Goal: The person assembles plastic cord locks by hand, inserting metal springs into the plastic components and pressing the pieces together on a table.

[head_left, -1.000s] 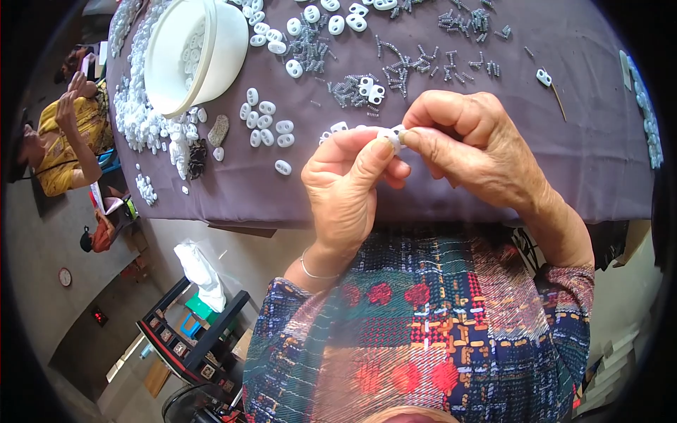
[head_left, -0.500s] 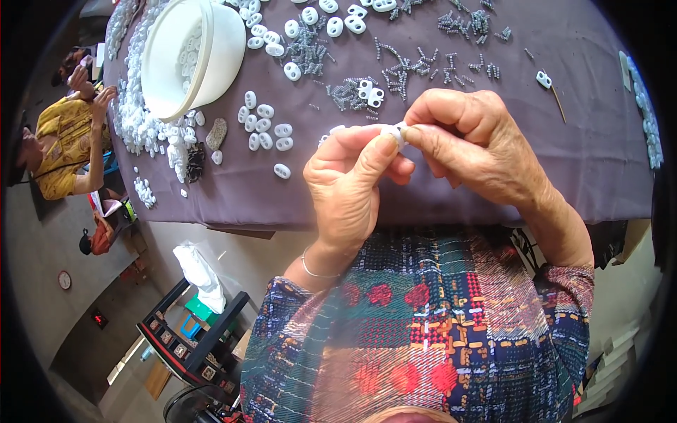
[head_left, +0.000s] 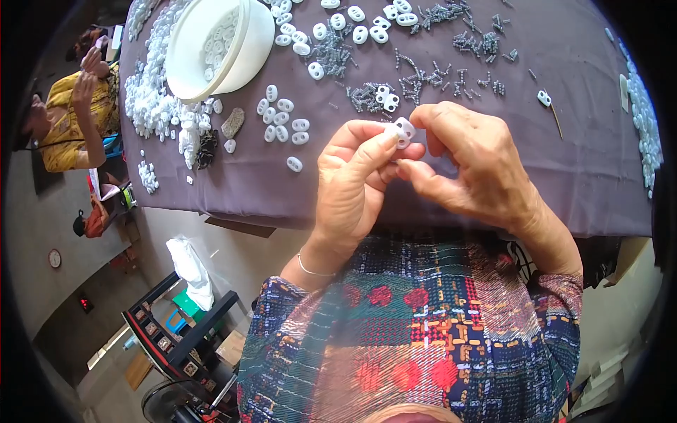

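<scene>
My left hand (head_left: pixel 356 173) is closed, pinching a white two-hole cord lock (head_left: pixel 403 132) between thumb and forefinger, with its holes facing up. Close by on the right, my right hand (head_left: pixel 472 166) has its thumb and forefinger apart around the cord lock's side, and I see nothing between them. Just beyond my fingers lie a small pile of metal springs (head_left: pixel 365 96) and a white cord lock (head_left: pixel 386 99) resting on it. To the left, several oval white pieces with two holes (head_left: pixel 281 134) sit in a loose group.
A white plastic tub (head_left: pixel 247 53) holding white pieces leans among a large heap of small white parts (head_left: pixel 151 92). More springs (head_left: pixel 483 44) are scattered farther back. A thin stick (head_left: pixel 556 121) lies at right. At far left sits a person in yellow (head_left: pixel 77 116).
My right thumb and forefinger have parted from the cord lock and spread. The lock in my left hand now shows its holes. The whole view has shifted slightly.
</scene>
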Demonstrator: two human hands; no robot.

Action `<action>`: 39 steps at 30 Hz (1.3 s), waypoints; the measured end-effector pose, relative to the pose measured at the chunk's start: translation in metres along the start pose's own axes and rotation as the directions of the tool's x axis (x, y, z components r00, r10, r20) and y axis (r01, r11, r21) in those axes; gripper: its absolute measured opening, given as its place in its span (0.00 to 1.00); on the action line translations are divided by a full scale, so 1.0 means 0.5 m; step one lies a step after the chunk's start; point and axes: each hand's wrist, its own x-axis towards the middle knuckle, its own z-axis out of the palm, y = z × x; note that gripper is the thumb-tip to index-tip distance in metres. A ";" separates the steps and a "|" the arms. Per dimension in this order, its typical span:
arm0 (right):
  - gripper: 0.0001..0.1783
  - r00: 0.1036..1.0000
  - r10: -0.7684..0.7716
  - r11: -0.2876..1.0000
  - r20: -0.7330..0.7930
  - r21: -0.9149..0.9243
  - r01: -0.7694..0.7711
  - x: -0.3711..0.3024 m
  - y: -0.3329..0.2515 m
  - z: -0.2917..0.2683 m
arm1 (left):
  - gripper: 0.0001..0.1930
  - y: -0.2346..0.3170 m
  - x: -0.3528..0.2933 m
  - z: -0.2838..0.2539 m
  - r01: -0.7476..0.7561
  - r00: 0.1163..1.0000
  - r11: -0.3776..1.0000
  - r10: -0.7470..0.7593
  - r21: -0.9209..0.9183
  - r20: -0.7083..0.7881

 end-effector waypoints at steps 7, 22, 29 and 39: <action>0.14 0.998 -0.027 0.988 0.050 -0.147 0.034 -0.008 0.009 0.005 | 0.07 -0.012 -0.002 0.005 0.074 0.997 0.995 -0.074 -0.068 -0.002; 0.12 0.988 -0.025 0.978 0.154 -0.202 0.057 -0.015 0.013 0.005 | 0.05 -0.006 -0.008 0.002 -0.055 0.998 0.961 0.059 0.269 -0.004; 0.10 0.985 -0.035 0.987 0.168 -0.152 0.060 -0.016 0.017 0.013 | 0.06 -0.007 -0.017 -0.003 -0.048 0.998 0.922 0.056 0.383 -0.011; 0.09 0.985 -0.077 0.982 0.155 -0.159 0.102 -0.017 0.017 0.018 | 0.06 -0.017 -0.016 -0.002 -0.122 0.991 0.904 0.136 0.410 -0.007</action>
